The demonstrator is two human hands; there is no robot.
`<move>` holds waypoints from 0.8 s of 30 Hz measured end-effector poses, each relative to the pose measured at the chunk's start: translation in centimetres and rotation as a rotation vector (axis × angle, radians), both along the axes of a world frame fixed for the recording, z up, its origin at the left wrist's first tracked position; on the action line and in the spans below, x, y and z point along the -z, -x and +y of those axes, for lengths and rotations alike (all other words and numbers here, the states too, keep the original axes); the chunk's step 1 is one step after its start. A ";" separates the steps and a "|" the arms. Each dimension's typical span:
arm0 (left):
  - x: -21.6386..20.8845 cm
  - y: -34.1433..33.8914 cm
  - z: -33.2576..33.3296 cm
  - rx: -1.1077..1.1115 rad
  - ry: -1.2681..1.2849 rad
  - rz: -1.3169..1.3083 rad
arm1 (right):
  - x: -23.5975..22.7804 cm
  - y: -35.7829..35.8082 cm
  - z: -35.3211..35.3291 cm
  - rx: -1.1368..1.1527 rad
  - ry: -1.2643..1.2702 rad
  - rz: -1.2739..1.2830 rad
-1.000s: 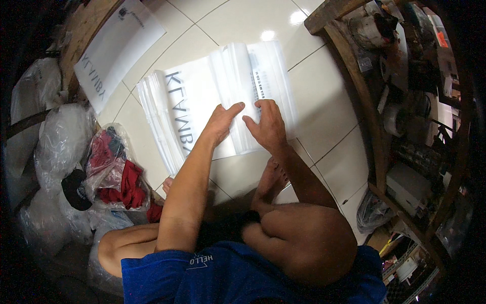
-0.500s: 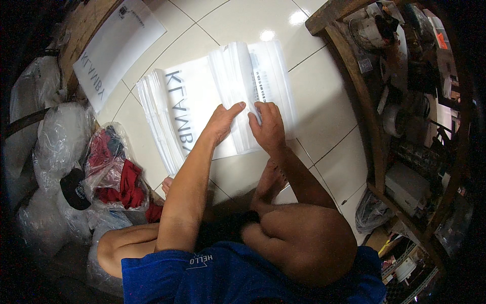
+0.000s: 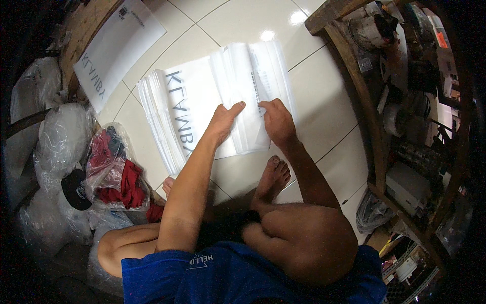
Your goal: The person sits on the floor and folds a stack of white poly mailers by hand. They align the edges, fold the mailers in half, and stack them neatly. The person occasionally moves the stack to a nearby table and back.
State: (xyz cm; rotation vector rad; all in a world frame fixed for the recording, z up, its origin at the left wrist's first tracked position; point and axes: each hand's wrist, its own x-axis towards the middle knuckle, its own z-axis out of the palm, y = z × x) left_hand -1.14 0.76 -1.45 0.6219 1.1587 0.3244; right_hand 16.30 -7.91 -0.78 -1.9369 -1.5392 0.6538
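A stack of white translucent plastic bags [image 3: 195,88] with dark printing lies spread on the floor in overlapping, folded layers. My left hand [image 3: 223,121] rests on the middle layers, thumb stretched out to the right and the other fingers partly hidden behind the hand. To its right, my right hand [image 3: 278,121] has thumb and forefinger pinched at the edge of one plastic bag. Its remaining fingers are curled in. At the left end, the bags bunch into several narrow folds [image 3: 159,121].
Pale tiles [image 3: 329,101] surround the stack. A separate printed white sheet [image 3: 119,55] lies at the upper left. Clear plastic bags [image 3: 66,131], one holding red cloth [image 3: 126,187], and a black cap [image 3: 76,190] sit at left. A cluttered wooden rack [image 3: 372,137] stands at right.
My right hand has moved a little to the right, with the bag's edge in its fingers, and the print beneath shows differently. My left hand has stayed in place.
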 end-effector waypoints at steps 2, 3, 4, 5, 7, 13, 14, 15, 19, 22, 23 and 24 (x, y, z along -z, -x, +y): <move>-0.4 -0.2 -0.2 0.005 -0.051 -0.008 | 0.7 -0.6 -0.3 0.066 -0.048 0.040; -0.2 -0.1 -0.2 -0.003 -0.047 -0.010 | 0.7 -1.0 -0.2 0.072 -0.063 0.037; 0.3 0.0 -0.3 -0.011 -0.043 -0.012 | 0.6 -1.5 -0.2 0.079 -0.079 0.033; 0.6 0.0 -0.3 -0.019 -0.039 -0.014 | 0.6 -2.0 -0.3 0.096 -0.074 0.060; 1.1 0.1 -0.2 -0.004 -0.021 0.038 | 0.9 -3.1 -0.7 0.142 -0.045 0.143; 1.3 0.2 -0.2 -0.016 0.014 0.000 | 0.8 -4.1 -0.8 0.177 0.049 0.090; 1.0 0.1 -0.1 -0.018 0.025 0.003 | 1.2 -4.2 -1.0 0.163 0.015 -0.002; 0.6 0.1 -0.1 -0.027 0.030 0.006 | 0.8 -4.0 -0.8 0.151 -0.019 -0.093; -0.7 -0.2 -0.2 -0.066 0.003 -0.111 | -0.1 -1.3 -0.4 0.079 -0.102 -0.094; -1.1 -0.2 -0.2 -0.067 -0.002 -0.142 | -1.7 1.9 0.2 0.013 -0.138 0.102; -1.2 -0.1 -0.1 -0.063 0.004 -0.127 | -2.0 2.3 0.3 0.018 -0.116 0.081; -1.1 -0.1 -0.2 -0.063 0.010 -0.138 | -2.3 2.7 0.3 0.023 -0.095 0.058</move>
